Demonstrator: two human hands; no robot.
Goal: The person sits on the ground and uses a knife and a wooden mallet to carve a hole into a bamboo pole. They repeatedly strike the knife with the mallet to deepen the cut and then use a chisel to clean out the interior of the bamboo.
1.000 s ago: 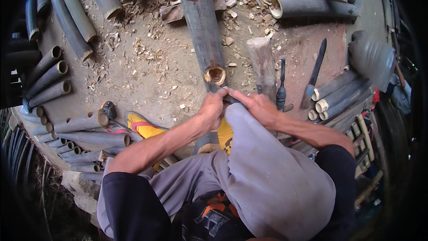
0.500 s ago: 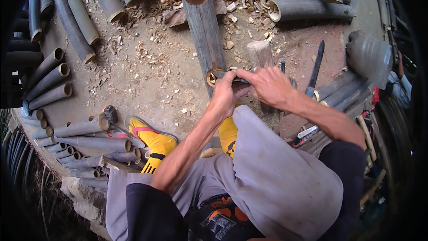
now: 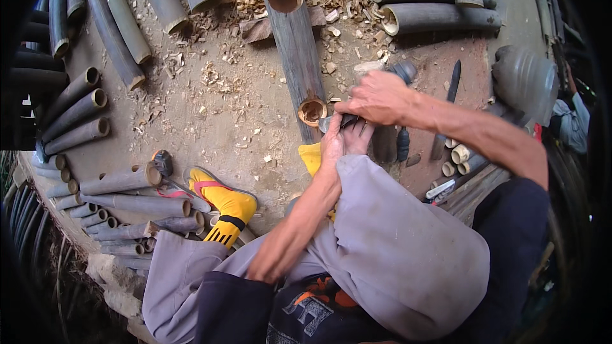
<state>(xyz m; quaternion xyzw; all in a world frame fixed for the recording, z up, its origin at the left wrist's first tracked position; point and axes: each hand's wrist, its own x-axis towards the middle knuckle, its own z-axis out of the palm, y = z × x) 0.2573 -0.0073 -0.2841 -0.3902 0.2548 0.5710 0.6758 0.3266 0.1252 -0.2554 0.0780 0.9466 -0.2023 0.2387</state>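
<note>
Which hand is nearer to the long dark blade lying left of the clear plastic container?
Right. The right hand is left of the long dark blade, not touching it; the left hand is farther left, near the bamboo pole's lower end.

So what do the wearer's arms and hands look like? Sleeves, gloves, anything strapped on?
Left hand and right hand are both bare: no gloves, and no watch, band or cable visible. Both forearms are uncovered up to about the elbow. Above that, the left sleeve and right sleeve are dark, near navy-black, plain and loose, with no markings visible.
</note>
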